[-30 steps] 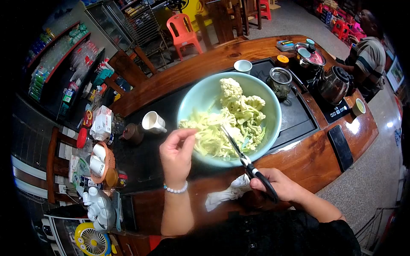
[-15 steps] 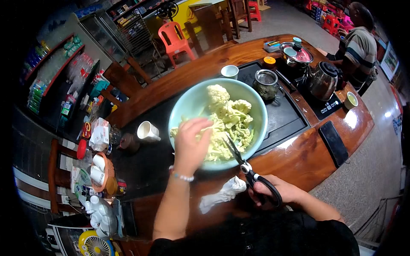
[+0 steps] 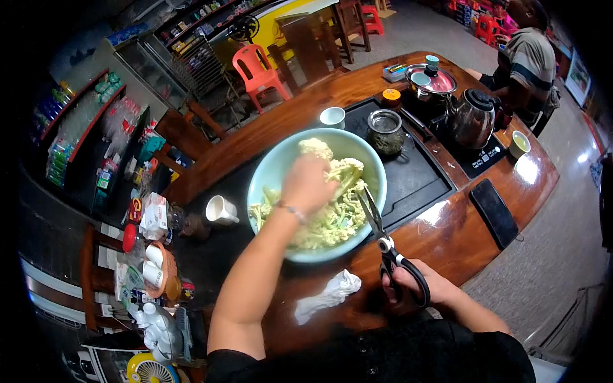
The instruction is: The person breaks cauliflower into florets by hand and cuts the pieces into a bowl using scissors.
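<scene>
A pale green basin point(image 3: 257, 182) stands on the wooden table, holding several pieces of cauliflower point(image 3: 335, 223). Over these pieces, inside the basin, is my left hand point(image 3: 310, 185), smeared by motion. Its fingertips reach the cauliflower, but whether they grip a piece is unclear. My right hand point(image 3: 418, 281) is closed round the black handles of kitchen scissors point(image 3: 384, 244) with white parts. The scissor blades point up and away, slightly apart, with their tips over the basin's right rim. A crumpled white cloth point(image 3: 327, 297) lies on the table between my forearms.
Beyond the basin stand a white cup point(image 3: 332, 117) and a glass jar point(image 3: 385, 132) by a black tray point(image 3: 421, 185). A kettle point(image 3: 472, 118), lidded pot point(image 3: 431, 80) and phone point(image 3: 494, 212) are at right. A mug point(image 3: 221, 210) stands left. A seated person point(image 3: 527, 64) is at the far right.
My left hand has moved up and right, deeper over the cauliflower. The scissors have shifted slightly right and down in my right hand. The whole view has shifted a little.
</scene>
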Action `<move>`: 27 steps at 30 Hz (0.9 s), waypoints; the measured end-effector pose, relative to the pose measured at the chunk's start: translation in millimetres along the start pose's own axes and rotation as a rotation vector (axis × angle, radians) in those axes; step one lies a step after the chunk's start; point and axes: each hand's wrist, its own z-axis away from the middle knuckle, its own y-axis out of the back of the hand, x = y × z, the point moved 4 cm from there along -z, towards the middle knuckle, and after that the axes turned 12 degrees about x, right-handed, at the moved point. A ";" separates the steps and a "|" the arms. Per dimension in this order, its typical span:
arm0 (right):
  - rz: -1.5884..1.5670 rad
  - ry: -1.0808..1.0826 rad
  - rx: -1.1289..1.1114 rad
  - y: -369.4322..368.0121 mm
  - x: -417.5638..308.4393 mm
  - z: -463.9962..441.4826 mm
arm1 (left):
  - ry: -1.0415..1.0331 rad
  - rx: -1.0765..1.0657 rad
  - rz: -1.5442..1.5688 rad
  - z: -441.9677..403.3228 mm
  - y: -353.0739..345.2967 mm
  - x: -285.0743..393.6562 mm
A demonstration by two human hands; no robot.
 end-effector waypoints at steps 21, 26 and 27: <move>-0.085 0.035 0.035 18.1 1.7 5.2 | -0.117 0.003 0.012 18.7 -20.3 -1.8; -0.118 0.022 0.092 29.5 4.1 8.1 | 0.173 0.070 0.347 6.6 18.2 -16.4; -0.114 0.018 0.089 30.0 4.2 7.1 | 0.259 0.044 0.449 5.2 26.8 -20.2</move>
